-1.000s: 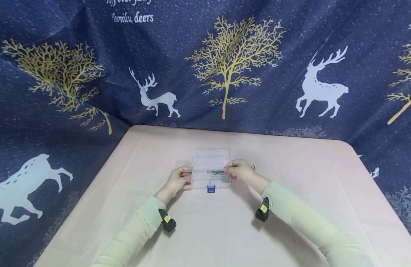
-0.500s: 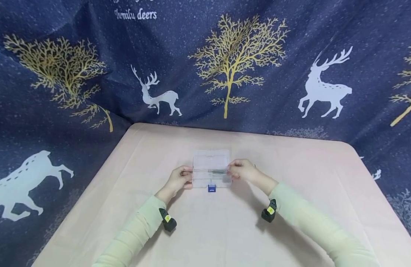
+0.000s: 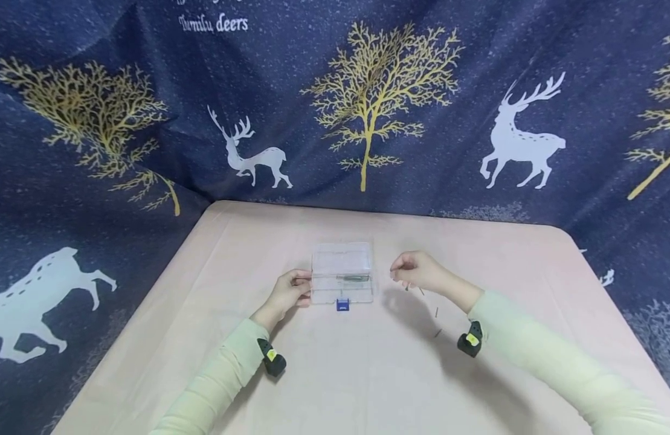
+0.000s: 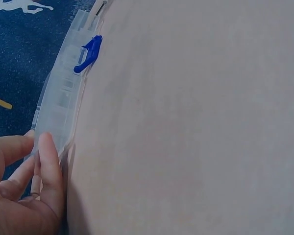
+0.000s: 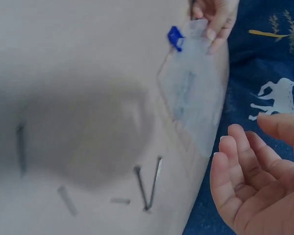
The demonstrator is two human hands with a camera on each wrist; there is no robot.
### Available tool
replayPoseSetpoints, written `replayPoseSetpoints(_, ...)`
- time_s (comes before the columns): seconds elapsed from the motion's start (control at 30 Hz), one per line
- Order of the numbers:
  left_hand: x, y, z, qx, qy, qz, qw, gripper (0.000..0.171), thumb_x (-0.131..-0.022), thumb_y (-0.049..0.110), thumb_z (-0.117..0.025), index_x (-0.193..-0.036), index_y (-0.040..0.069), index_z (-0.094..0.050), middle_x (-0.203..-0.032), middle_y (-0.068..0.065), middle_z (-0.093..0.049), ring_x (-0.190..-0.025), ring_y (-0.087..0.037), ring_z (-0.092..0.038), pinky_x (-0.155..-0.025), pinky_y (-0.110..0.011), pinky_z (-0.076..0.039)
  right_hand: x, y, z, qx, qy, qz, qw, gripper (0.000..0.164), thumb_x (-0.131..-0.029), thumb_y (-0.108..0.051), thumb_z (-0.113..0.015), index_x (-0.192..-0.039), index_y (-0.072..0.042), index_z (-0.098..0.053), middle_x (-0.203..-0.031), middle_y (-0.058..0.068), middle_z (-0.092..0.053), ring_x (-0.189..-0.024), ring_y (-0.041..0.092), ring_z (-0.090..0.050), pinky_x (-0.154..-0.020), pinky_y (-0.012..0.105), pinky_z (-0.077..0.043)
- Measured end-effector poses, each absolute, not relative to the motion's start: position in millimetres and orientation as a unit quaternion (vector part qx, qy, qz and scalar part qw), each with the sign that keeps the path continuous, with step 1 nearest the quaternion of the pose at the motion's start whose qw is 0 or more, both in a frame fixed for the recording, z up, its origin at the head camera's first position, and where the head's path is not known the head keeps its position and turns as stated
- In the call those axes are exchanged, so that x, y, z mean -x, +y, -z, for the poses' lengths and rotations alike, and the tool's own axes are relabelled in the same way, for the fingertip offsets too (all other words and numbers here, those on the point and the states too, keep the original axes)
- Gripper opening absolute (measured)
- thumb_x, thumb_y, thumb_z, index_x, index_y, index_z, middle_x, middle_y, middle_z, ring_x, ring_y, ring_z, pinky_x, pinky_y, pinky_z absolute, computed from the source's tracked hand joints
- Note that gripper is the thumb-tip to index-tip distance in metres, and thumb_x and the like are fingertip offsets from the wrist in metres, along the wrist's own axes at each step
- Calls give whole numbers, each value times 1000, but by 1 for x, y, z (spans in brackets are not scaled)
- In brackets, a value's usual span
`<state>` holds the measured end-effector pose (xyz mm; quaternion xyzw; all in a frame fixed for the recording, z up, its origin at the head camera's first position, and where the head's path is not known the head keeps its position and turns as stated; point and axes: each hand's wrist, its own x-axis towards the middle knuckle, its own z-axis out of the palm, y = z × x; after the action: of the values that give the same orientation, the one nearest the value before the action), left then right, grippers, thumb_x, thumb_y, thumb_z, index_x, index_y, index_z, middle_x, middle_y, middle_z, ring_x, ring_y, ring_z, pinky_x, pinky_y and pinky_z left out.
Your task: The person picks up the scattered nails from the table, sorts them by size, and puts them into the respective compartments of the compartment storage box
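My left hand (image 3: 284, 295) grips the left end of a clear plastic box (image 3: 341, 258), thumb and fingers on either side of its edge in the left wrist view. The lid is raised at the back and a blue latch (image 3: 342, 305) sits at the front. Thin dark nails (image 3: 353, 278) lie in a compartment. My right hand (image 3: 424, 273) is off to the right of the box, above the table, fingers loosely bent. In the right wrist view nothing shows between its fingers (image 5: 235, 166), and loose nails (image 5: 141, 186) lie on the table nearby.
More small metal pieces lie scattered right of the box, among them a dark nail (image 5: 21, 149) and a short grey piece (image 5: 120, 200). A pale pink cloth covers the table (image 3: 335, 386). A dark blue curtain (image 3: 432, 163) with deer and trees hangs behind it.
My right hand has moved away from the box's right side, rightward, uncovering loose nails on the table. The left hand has stayed on the box.
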<state>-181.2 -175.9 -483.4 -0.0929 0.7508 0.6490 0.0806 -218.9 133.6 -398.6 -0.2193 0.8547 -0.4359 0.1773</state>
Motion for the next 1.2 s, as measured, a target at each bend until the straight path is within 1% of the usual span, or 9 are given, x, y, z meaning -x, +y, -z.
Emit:
replayPoseSetpoints(0.1, 181, -176, 484, 92, 752, -647, 81, 31, -91, -2, -53, -122, -6, -53, -93, -10, -56, -72, -12, -56, -60, -25, -60, 213, 145, 400, 239, 865, 407, 171, 22, -84, -4, -59, -101, 10, -61, -88, 21, -67, -71, 20, -61, -60, 27, -56)
replayPoseSetpoints(0.23, 181, -176, 484, 91, 755, -644, 81, 31, -92, -1, -53, -123, -5, -53, -96, -13, -57, -71, -13, -57, -59, -24, -60, 205, 158, 405, 268, 874, 365, 174, 21, -83, -3, -61, -100, 8, -61, -95, 21, -67, -86, 25, -64, -79, 37, -59)
replayPoseSetpoints(0.3, 181, -177, 483, 94, 757, -641, 83, 32, -92, 0, -53, -124, -4, -52, -98, -14, -58, -71, -13, -57, -59, -24, -60, 202, 163, 407, 280, 873, 356, 178, 19, -83, -3, -63, -99, 8, -62, -96, 22, -67, -90, 28, -64, -85, 41, -57)
replayPoseSetpoints(0.43, 181, -177, 482, 96, 759, -638, 86, 32, -92, 0, -53, -125, -4, -52, -99, -13, -57, -72, -12, -56, -60, -23, -60, 198, 172, 411, 296, 874, 342, 179, 17, -81, -2, -65, -94, 8, -62, -92, 20, -67, -86, 25, -63, -82, 38, -58)
replayPoseSetpoints(0.53, 181, -176, 483, 96, 759, -638, 84, 32, -92, -1, -53, -124, -4, -52, -99, -13, -56, -73, -12, -57, -61, -24, -60, 195, 178, 413, 310, 877, 321, 179, 14, -80, -3, -66, -91, 5, -62, -88, 14, -67, -81, 17, -62, -77, 30, -57)
replayPoseSetpoints(0.67, 181, -176, 484, 95, 760, -638, 83, 32, -92, 0, -53, -124, -4, -52, -99, -13, -56, -74, -12, -57, -62, -25, -61, 189, 186, 415, 325, 873, 303, 201, 15, -78, -4, -68, -91, 1, -63, -87, 9, -66, -79, 12, -59, -73, 22, -54)
replayPoseSetpoints(0.9, 181, -175, 483, 101, 756, -641, 86, 32, -92, 0, -53, -123, -4, -52, -103, -16, -58, -75, -13, -58, -63, -25, -61, 178, 193, 424, 346, 861, 285, 241, 19, -76, -6, -72, -93, -1, -64, -86, 4, -66, -80, 12, -60, -73, 23, -55)
replayPoseSetpoints(1.07, 181, -176, 483, 106, 754, -641, 91, 31, -92, 0, -54, -123, -3, -53, -102, -14, -58, -75, -12, -58, -64, -24, -61, 175, 198, 434, 360, 859, 273, 242, 19, -73, 0, -72, -89, -2, -62, -82, 2, -63, -76, 11, -57, -69, 22, -53)
replayPoseSetpoints(1.2, 182, -176, 483, 102, 754, -642, 92, 31, -92, 0, -54, -122, -5, -53, -101, -15, -58, -75, -12, -59, -65, -24, -61, 176, 198, 438, 364, 863, 260, 236, 23, -70, 1, -72, -88, -5, -59, -81, -1, -60, -74, 8, -54, -66, 21, -52)
